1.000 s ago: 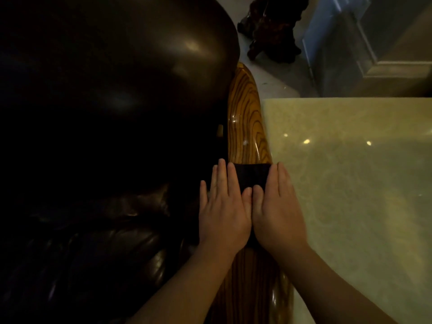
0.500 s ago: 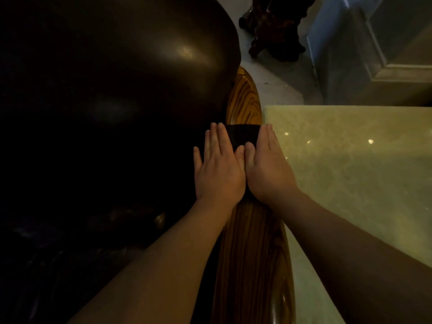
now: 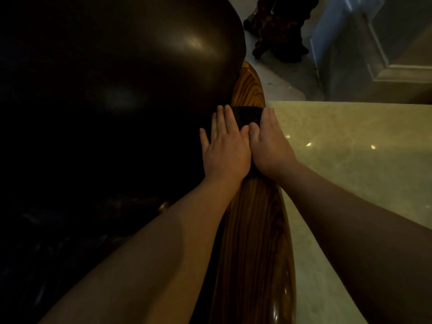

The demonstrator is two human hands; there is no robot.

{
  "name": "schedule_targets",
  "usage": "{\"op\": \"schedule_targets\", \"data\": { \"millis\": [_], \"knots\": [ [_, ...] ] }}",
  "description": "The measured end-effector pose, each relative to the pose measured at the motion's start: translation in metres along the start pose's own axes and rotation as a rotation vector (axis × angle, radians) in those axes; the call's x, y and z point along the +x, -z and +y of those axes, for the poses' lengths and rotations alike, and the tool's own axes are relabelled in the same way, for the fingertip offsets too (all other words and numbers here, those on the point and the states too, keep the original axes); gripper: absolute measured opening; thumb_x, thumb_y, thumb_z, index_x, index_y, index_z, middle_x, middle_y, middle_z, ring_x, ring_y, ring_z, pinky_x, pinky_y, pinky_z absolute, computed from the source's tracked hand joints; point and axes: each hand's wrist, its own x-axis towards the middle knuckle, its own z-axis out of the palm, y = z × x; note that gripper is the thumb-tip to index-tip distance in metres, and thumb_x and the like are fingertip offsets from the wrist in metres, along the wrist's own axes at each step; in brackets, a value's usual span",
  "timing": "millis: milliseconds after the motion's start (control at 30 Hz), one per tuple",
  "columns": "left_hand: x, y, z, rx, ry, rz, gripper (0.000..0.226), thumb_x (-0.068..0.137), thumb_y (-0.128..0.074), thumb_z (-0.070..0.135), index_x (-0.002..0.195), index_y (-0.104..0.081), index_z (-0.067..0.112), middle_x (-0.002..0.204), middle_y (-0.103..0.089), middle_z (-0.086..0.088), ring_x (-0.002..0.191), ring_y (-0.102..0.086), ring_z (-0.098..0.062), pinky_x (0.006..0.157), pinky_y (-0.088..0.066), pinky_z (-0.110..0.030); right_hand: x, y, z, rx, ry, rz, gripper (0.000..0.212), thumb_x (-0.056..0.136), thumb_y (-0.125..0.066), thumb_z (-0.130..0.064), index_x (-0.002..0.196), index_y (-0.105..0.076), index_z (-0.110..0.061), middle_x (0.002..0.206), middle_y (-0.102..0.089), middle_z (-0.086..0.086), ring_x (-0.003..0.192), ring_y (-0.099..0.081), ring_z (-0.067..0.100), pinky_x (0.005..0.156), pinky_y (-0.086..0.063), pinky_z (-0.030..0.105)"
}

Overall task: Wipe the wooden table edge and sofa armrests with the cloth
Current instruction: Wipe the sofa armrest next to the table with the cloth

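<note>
Wiping of the wooden armrest [image 3: 254,242] is judged to be the step in hand. A dark cloth [image 3: 246,116] is pressed flat on the rail at frame centre, under both hands. The left hand [image 3: 225,150] and right hand [image 3: 268,146] lie side by side, thumbs touching, palms down. Fingers [image 3: 225,118] are held out straight and flat on the cloth, pressing it rather than clenched round it. The cloth sits near the far end of the rail, with a short stretch of grained wood showing beyond it toward frame top. Dark sofa leather [image 3: 140,78] fills the left of the frame; the pale stone bench [image 3: 350,148] lies right of the rail, just beside it. Next move, as judged: an even push over the remaining rounded tip, pressure kept level so the cloth does not slip off either side. The bench edge appears not yet addressed.
</note>
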Motion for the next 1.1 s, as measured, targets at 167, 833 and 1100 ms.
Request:
{"op": "schedule_targets", "data": {
  "millis": [167,833,1100],
  "knots": [
    [-0.020,-0.001,-0.007,-0.002,-0.016,-0.038,0.061,0.099,-0.012,0.044,0.148,0.007,0.013,0.159,0.005,-0.005,0.145,0.007,-0.016,0.117,0.000,-0.044,-0.022,-0.003,0.001,-0.033,0.017,0.014,0.053,0.100,-0.031,-0.028,0.144,-0.020,0.001,0.152,-0.023,0.019,0.140,-0.023,0.027,0.114,-0.024,0.044],
    [-0.186,0.003,-0.040,-0.119,-0.114,-0.108,0.061,0.094,0.000,0.051,0.146,0.014,0.022,0.155,0.016,0.003,0.143,0.012,-0.008,0.118,-0.003,-0.038,-0.201,-0.040,0.012,-0.359,-0.008,0.196,0.059,0.099,-0.025,-0.036,0.149,-0.012,-0.006,0.158,-0.011,0.013,0.146,-0.004,0.021,0.117,-0.017,0.044],
    [-0.252,-0.002,-0.060,-0.055,-0.123,-0.114,0.061,0.097,-0.005,0.049,0.147,0.010,0.018,0.158,0.009,-0.001,0.144,0.006,-0.010,0.117,-0.010,-0.038,-0.269,-0.067,0.017,-0.427,-0.023,0.257,0.057,0.098,-0.029,-0.033,0.146,-0.023,-0.002,0.154,-0.021,0.017,0.146,-0.011,0.027,0.116,-0.020,0.046]
  ]
}}
